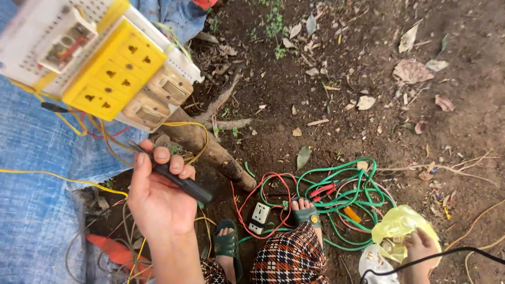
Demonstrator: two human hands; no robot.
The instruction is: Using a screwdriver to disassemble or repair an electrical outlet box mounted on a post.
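My left hand (pixel 158 197) is raised and grips a dark-handled screwdriver (pixel 176 176), its tip pointing up-left toward a white perforated board (pixel 31 47) carrying a yellow socket block (pixel 113 71) and cream switch units (pixel 158 97). Yellow wires (pixel 184 126) run from the board past the hand. My right hand (pixel 418 247) is low at the bottom right, fingers inside a crumpled yellow plastic bag (pixel 400 223) beside a white bag (pixel 373 263).
A blue tarp (pixel 37 173) covers the left. On the dirt lie coils of green wire (pixel 347 197) and red wire (pixel 263 184), a white socket (pixel 259 217), a tree root (pixel 221 158) and dry leaves. My sandalled feet (pixel 229 244) stand below.
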